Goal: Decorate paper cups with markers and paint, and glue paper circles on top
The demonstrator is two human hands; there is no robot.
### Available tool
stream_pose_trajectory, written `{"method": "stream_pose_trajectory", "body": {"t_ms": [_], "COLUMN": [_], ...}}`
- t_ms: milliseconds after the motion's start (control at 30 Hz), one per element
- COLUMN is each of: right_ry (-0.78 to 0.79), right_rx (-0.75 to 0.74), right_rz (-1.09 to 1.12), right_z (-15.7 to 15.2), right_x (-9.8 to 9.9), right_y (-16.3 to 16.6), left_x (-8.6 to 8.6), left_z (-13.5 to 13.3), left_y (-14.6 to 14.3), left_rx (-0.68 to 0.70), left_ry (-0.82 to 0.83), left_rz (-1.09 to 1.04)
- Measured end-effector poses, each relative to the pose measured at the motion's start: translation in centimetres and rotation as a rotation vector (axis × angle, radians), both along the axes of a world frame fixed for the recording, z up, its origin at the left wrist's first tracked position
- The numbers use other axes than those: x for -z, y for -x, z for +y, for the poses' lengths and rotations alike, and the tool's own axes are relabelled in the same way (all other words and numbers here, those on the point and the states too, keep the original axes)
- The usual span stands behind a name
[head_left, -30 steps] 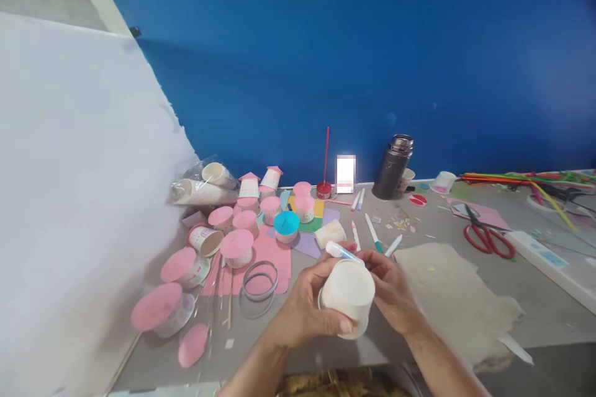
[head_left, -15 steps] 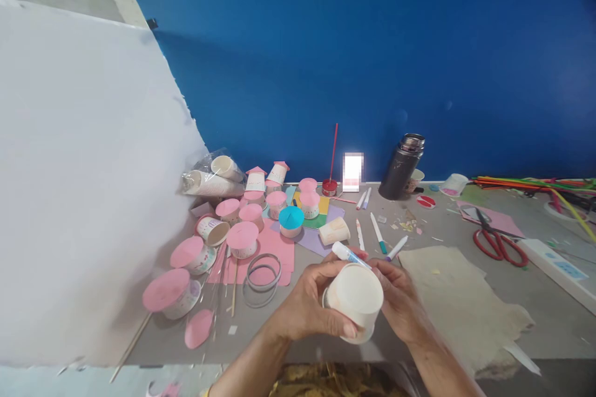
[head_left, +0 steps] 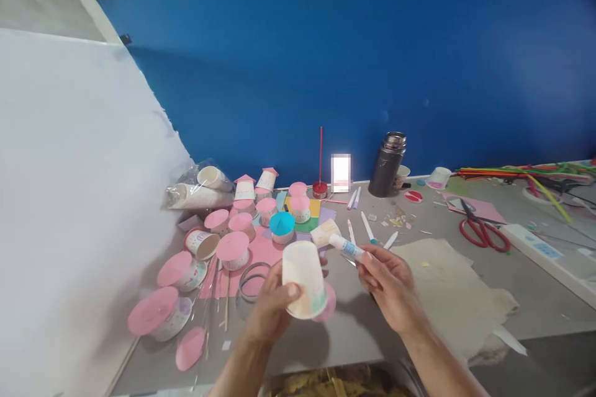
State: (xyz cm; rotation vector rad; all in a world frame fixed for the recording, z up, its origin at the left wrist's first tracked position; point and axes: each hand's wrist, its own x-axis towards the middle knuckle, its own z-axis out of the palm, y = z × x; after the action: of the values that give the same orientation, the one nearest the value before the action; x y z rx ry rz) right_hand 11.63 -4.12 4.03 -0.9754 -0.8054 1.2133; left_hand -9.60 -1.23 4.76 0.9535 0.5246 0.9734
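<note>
The cup (head_left: 302, 270) is in the left hand (head_left: 279, 304) in front of the person, upside down: its closed base points up and away, its wide rim down and towards the person, its long axis slightly slanted. The left hand grips it, thumb on the near wall, fingers curled round behind. A pink disc (head_left: 330, 302) peeks out behind the cup's lower right. Right of the cup and apart from it, the right hand (head_left: 384, 276) pinches a tube (head_left: 347, 247) between thumb and fingers, its white end pointing left and away. Just beyond the cup, a second cup (head_left: 325, 233) lies on its side. Left of the cup are rings (head_left: 241, 285); right of it, past the right hand, lie a cloth (head_left: 447, 291) and scissors (head_left: 484, 234).
</note>
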Motion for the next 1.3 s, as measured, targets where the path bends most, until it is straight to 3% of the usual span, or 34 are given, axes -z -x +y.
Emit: {"method": "stream_pose_trajectory", "body": {"t_ms": [167,333,467,633,800,1033,1300], "right_ry": [-0.059,-0.306,-0.423,-0.52,-0.595,-0.653,-0.773], "right_rx": [0.146,0.231,0.235,0.272,0.207,0.142,0.02], "right_rz": [-0.287,-0.672,-0.846,-0.923,-0.991,-1.129,-1.146], "right_z": [-0.9,-1.8,-1.8,-1.3,-1.2,-1.1,0.8], "right_x": [-0.9,-2.9,-4.2,-5.1,-6.3,-7.0,-7.5], "right_y": [-0.6,-0.5,-0.1,-0.2,-0.8,-0.2,0.6], "left_x": [0.3,0.4,1.1,1.1,-0.3,-1.7,-0.8], "left_z": [-0.3,-0.7,-0.9,-0.8,-0.5,-0.8,-1.2], "left_y": [1.0,0.4,-0.2,0.0,0.4,0.0,-0.3], "left_rx": [-0.056,-0.04,0.0,0.029,0.051,-0.024,-0.086], "left_ry": [0.038,0.043,0.03,-0.037,-0.158,-0.349,-0.646], "left_rz": [-0.016,-0.037,-0.03,0.104,0.308,0.621,0.963]}}
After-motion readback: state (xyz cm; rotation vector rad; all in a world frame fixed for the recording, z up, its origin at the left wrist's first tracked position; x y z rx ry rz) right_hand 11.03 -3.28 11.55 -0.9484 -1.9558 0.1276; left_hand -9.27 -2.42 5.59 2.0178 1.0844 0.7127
